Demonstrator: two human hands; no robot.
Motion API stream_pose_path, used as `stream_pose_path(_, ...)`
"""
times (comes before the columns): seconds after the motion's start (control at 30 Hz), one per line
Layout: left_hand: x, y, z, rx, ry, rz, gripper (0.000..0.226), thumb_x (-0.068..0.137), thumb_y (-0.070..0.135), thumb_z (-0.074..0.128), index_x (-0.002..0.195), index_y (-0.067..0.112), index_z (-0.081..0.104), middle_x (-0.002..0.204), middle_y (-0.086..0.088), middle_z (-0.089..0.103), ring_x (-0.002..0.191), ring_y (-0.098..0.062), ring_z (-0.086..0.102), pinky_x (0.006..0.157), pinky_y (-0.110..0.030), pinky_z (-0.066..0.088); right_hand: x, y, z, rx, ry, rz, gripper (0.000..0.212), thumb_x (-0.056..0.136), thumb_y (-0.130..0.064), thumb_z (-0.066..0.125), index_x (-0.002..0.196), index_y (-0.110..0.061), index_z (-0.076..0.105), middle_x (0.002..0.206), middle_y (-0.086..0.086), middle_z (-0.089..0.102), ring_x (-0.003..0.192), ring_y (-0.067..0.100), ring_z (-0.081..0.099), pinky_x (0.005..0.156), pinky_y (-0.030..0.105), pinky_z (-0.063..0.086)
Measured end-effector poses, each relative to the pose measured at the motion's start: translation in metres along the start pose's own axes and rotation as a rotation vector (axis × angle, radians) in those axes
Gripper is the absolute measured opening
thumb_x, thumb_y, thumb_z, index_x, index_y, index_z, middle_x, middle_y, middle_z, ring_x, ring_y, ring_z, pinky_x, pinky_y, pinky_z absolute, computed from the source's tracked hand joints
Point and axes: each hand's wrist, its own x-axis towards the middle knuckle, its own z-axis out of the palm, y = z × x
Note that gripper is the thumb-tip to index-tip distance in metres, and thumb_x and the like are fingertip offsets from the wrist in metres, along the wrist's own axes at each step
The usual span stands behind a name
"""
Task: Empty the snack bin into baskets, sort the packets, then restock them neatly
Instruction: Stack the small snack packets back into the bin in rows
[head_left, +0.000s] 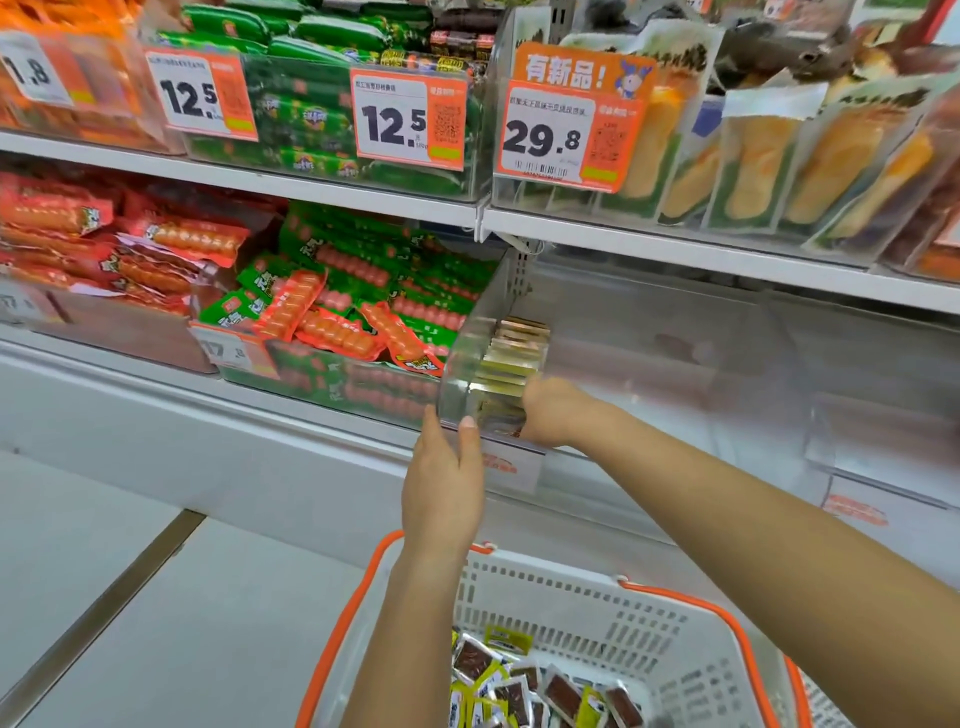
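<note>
The clear bin (623, 364) sat on the lower shelf (260, 441), mostly bare, with a row of packets (514, 353) stood against its left wall. The left hand (444, 483) lay with straight fingers against the bin's front corner, its grip holding nothing. The right hand (553, 410) reached inside to the row, its grip closed about those packets. Below stood a white basket (597, 597) with orange handles, holding loose packets (530, 686).
</note>
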Motion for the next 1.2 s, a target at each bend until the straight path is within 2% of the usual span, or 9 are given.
stream_pose_path(0.13,0.0,-0.001,0.001,-0.006,0.021,0.011,0.058,0.101,0.044,0.032,0.152,0.018,0.02,0.153,-0.005,0.034,0.138,-0.023,0.033,0.106,-0.034,0.032,0.007,-0.006,0.004,0.171,-0.016,0.122,0.074,0.092,-0.036,0.059,0.142,0.008,0.026,0.129,0.017,0.053,0.114,0.03,0.055,0.074,0.029,0.041)
stream_pose_path(0.23,0.0,0.0,0.0,-0.006,0.024,0.022,0.055,0.101,0.042,0.032,0.15,0.019,0.025,0.149,-0.005,0.039,0.136,-0.024,0.036,0.104,-0.033,0.033,0.015,-0.007,0.01,0.392,-0.058,0.132,0.083,0.083,-0.041,0.068,0.143,0.001,0.028,0.124,0.014,0.058,0.109,0.029,0.057,0.073,0.027,0.044)
stream_pose_path(0.37,0.0,0.0,0.0,-0.008,0.02,0.031,0.054,0.101,0.043,0.032,0.149,0.02,0.027,0.149,-0.004,0.04,0.136,-0.023,0.036,0.104,-0.033,0.032,0.011,0.007,0.007,0.591,-0.135,0.163,0.061,0.077,-0.037,0.076,0.124,-0.007,0.052,0.109,0.009,0.064,0.093,0.024,0.064,0.08,0.031,0.055)
stream_pose_path(0.47,0.001,0.0,-0.002,-0.027,-0.002,0.023,0.056,0.1,0.044,0.034,0.15,0.02,0.026,0.151,-0.003,0.037,0.138,-0.022,0.033,0.107,-0.033,0.03,-0.003,0.014,-0.004,0.738,-0.2,0.18,0.068,0.079,-0.041,0.075,0.131,-0.006,0.049,0.115,0.015,0.067,0.104,0.027,0.066,0.09,0.039,0.055)
stream_pose_path(0.63,0.005,0.004,-0.022,-0.068,-0.067,-0.02,0.053,0.099,0.043,0.039,0.146,0.017,0.035,0.148,-0.003,0.041,0.135,-0.02,0.038,0.102,-0.03,0.031,-0.045,0.012,-0.011,0.898,0.243,0.062,0.036,0.088,-0.027,0.064,0.122,-0.016,0.058,0.086,0.006,0.073,0.079,0.019,0.07,0.082,0.038,0.056)
stream_pose_path(0.73,-0.002,0.001,-0.042,-0.005,-0.009,0.081,0.039,0.099,0.036,0.043,0.134,0.019,0.05,0.129,0.005,0.056,0.117,-0.01,0.051,0.089,-0.018,0.034,-0.089,0.011,0.0,1.106,0.3,-0.044,0.009,0.092,-0.014,0.058,0.095,-0.018,0.064,0.074,0.001,0.071,0.061,0.012,0.066,0.063,0.021,0.051)
stream_pose_path(0.9,-0.045,-0.071,-0.048,0.132,-0.202,0.1,0.022,0.097,0.026,0.051,0.115,0.025,0.063,0.106,0.014,0.063,0.092,0.011,0.054,0.071,0.002,0.035,-0.124,0.01,0.082,1.196,0.071,-0.088,0.014,0.093,-0.012,0.057,0.088,-0.024,0.064,0.073,0.0,0.071,0.058,0.01,0.064,0.061,0.022,0.05)
stream_pose_path(1.03,-0.082,-0.168,-0.021,0.447,-0.622,-0.128,0.03,0.096,0.036,0.051,0.123,0.024,0.058,0.118,0.008,0.061,0.103,-0.01,0.06,0.086,-0.022,0.044,-0.119,0.021,0.197,1.058,-0.31,0.035,0.009,0.093,-0.022,0.058,0.1,-0.022,0.064,0.095,0.004,0.072,0.076,0.018,0.069,0.072,0.029,0.054)
stream_pose_path(1.2,-0.105,-0.239,0.023,0.837,-1.065,-0.253,0.048,0.097,0.042,0.045,0.14,0.019,0.042,0.137,-0.004,0.05,0.122,-0.02,0.05,0.094,-0.03,0.042,-0.122,0.046,0.325,0.54,-0.672,0.039,0.045,0.094,-0.041,0.054,0.133,-0.02,0.049,0.127,0.001,0.06,0.113,0.019,0.058,0.095,0.034,0.046)
